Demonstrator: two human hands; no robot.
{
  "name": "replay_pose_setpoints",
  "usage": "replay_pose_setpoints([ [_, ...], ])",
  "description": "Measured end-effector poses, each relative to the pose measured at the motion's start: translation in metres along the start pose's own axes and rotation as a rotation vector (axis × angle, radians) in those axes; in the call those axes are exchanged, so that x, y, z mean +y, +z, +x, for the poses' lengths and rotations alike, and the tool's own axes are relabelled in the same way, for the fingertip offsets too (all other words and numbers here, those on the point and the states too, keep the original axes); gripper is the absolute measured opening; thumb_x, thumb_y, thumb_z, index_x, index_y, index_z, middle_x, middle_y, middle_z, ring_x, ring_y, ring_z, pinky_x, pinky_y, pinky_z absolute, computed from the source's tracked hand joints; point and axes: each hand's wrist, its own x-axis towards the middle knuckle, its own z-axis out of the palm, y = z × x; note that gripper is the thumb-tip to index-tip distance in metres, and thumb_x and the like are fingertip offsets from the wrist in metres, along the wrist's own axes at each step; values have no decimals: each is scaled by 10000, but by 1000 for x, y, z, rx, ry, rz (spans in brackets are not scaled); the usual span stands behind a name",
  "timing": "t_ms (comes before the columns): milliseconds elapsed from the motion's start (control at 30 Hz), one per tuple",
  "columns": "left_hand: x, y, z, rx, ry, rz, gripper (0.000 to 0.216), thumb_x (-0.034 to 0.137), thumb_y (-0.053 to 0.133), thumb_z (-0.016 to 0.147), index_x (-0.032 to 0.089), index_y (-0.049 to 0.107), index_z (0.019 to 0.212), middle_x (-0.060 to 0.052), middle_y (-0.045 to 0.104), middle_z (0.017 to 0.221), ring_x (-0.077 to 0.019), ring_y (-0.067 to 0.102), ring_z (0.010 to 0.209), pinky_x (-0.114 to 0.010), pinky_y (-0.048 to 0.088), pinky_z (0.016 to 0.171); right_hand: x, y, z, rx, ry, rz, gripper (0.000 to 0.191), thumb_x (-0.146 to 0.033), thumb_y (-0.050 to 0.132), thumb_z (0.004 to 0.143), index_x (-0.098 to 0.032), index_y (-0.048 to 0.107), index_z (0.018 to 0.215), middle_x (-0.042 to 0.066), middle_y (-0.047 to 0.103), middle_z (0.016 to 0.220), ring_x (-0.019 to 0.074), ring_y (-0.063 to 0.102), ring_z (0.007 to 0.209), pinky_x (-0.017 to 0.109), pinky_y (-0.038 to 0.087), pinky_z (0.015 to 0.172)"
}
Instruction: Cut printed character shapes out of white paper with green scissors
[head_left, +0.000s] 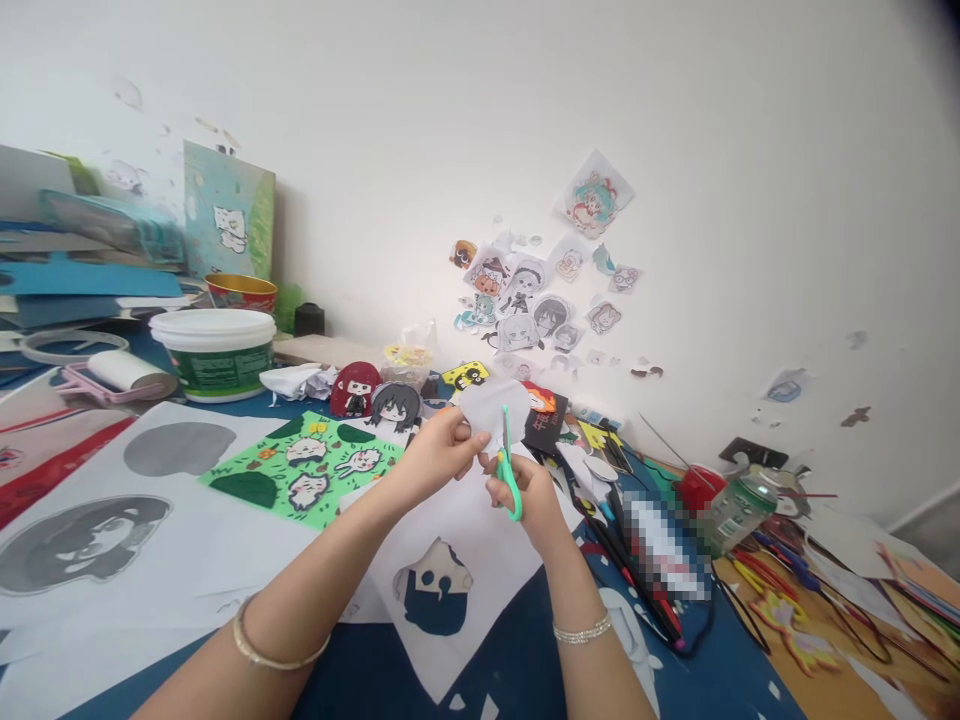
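Left hand (442, 450) pinching a small white paper cut-out (491, 408) by its lower left edge, raised above the middle of the blue-topped bench (375, 670). Right hand (525, 495) closed through the loops of green-handled scissors (510, 470), blades pointing toward 12 o'clock and biting into the paper's lower edge, just beside the left fingertips.

Likely trouble: blades standing that near the pinching fingers, so a nick looks possible should the paper slip or turn mid-cut. Thin paper held by one edge only, so liable to flop, tear or wander off the line. Blade gap too small to read, so cannot tell how deep the cut sits.

Directly below the hands, at 6 o'clock, a white sheet with a dark cut-away hole (435, 590) lying flat. At 9 o'clock, a bright green printed sheet with small animal figures (307, 470); farther toward 8 o'clock, a white sheet with grey silhouettes (90, 540). At 10 o'clock, a white lidded plastic tub with green label (214, 350), well apart. At 11 o'clock, two small cartoon figure cut-outs (375, 400) standing close behind the hands. At 3 o'clock, a crowded heap of pens and markers (645, 580) and a small clear bottle with green print (739, 510), crowding the right elbow's side. On the white wall (750, 200) at 12 to 1 o'clock, a cluster of cartoon stickers (540, 290).
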Motion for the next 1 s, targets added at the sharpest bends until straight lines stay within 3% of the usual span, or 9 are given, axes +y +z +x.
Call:
replay_pose_setpoints([
  [567,-6,0,1,-10,20,38,172,345,500,752,180,467,786,26,573,559,-59,392,360,-183,283,380,2,0,0,9,-27,3,203,-283,628,635,-153,598,788,-14,506,609,98,418,524,234,375,482],
  [800,-3,1,0,5,-35,77,201,371,512,735,177,468,760,63,491,431,-73,385,351,-186,280,383,-2,1,-1,22,-27,-22,198,-301,629,643,-154,575,765,-6,520,627,98,425,525,230,377,476],
  [1000,4,1,-3,-16,-87,143,292,413,478,744,180,451,570,60,454,346,-78,384,354,-194,294,400,0,0,-1,27,-19,-33,185,-290,627,655,-149,567,759,-24,481,581,90,409,511,215,353,463],
])
